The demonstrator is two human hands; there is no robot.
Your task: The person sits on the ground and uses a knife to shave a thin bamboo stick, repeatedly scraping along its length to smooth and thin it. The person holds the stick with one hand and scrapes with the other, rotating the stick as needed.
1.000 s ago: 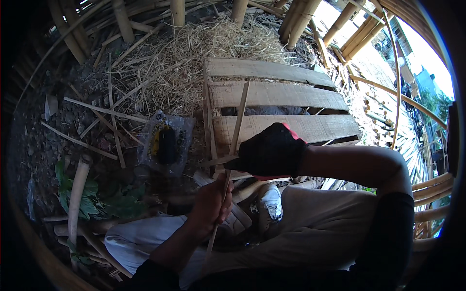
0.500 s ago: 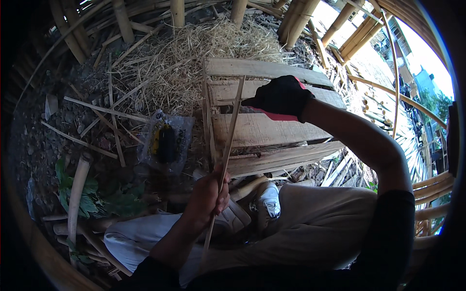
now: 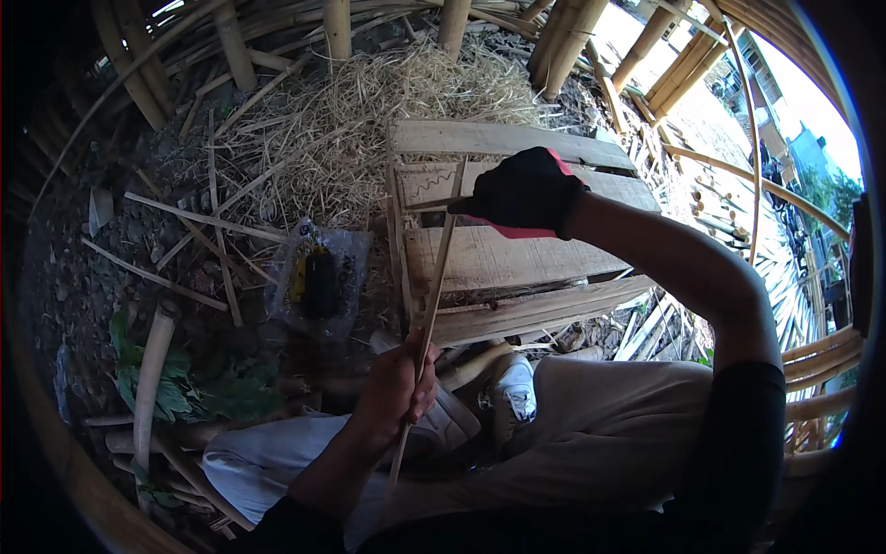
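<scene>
My bare left hand (image 3: 399, 388) is closed around the lower part of a long, thin bamboo strip (image 3: 437, 282). The strip slants upward and away, its far end over a wooden slatted crate (image 3: 498, 254). Near that end, my right hand (image 3: 526, 192), in a black and red glove, is closed beside the strip. A dark narrow tip reaches from the glove to the strip; whether it is a gloved finger or part of a tool cannot be made out. The inside of the right grip is hidden.
Left of the crate lies a clear plastic bag (image 3: 318, 277) with a black and yellow thing in it. Dry straw (image 3: 341, 138) covers the ground beyond. Bamboo posts (image 3: 563, 46) stand at the back. Cut bamboo pieces (image 3: 152, 379) and green leaves (image 3: 240, 392) lie at the left.
My right hand has shifted slightly left and nearer to me along the strip. The left hand keeps its hold. The whole view has dropped a little.
</scene>
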